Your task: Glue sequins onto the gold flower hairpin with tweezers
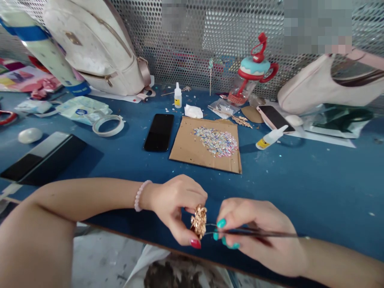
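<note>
Glinting in the left hand, a gold-coloured ornament with a crinkled surface sits between thumb and fingers, near the close edge of the blue counter. That grip is narrow, pinched around the piece. The right hand grips a pair of dark tweezers, thumb and fingers closed on them (its nails are teal, while the left thumbnail is red). The tweezers' two tips, slightly parted, point at the ornament's right side; whether they touch it, I cannot tell. A beaded bracelet circles the left wrist.

Beyond the hands, a square of cardboard carries a spread of glittering multicoloured chips. A black smartphone lies just left of it, and a yellow-labelled bottle is to its right. Farther left is a tape roll. At the back, a white backpack, a red-handled tumbler and a pale handbag stand before a perforated metal panel.
</note>
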Available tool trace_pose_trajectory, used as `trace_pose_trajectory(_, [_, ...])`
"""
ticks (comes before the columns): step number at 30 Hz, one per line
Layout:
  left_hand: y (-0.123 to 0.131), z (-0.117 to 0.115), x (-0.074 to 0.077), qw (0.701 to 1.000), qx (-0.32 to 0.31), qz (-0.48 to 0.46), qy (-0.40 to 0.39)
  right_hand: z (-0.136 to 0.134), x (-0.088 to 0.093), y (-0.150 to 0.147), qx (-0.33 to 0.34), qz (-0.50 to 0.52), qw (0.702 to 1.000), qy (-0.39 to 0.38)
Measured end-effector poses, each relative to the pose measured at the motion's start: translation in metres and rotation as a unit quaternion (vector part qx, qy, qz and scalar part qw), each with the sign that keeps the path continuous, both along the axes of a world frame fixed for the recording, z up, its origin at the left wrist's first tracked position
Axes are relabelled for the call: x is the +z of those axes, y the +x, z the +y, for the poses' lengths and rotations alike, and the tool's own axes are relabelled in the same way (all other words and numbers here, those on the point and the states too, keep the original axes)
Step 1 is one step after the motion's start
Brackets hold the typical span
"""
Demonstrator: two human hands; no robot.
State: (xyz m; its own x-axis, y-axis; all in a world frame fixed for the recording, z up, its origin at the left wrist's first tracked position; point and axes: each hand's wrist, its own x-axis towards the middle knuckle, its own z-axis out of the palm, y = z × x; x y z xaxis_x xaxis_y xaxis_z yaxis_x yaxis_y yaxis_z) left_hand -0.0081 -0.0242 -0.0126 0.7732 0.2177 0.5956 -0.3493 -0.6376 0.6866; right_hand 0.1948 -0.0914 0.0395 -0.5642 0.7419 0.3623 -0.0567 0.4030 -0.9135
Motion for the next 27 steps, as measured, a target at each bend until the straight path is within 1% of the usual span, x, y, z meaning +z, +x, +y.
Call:
trace_pose_trajectory(7, [0.0007,-0.0008,-0.003,1.0,0.007,0.017,0.006,0.0013,-0.0001,0.0007,0.005,-0.016,0.997,0.071])
trace_pose_trajectory(13, [0.0007,-0.0011,-0.0046,1.0,0.004,0.023,0.001,0.0009,-0.0025,0.0024,0.009,-0.013,0.997,0.076])
trace_pose_trajectory(18, [0.0016,-0.0007,-0.0046,1.0,-0.001,0.022,0.0,0.0023,-0.0042,0.0025,0.032,-0.005,0.996,0.088])
trace_pose_trajectory(27, [0.0017,-0.0005,-0.0054,1.0,-0.007,0.029,-0.006,0.0043,-0.0014,0.0036,0.04,-0.008,0.997,0.069])
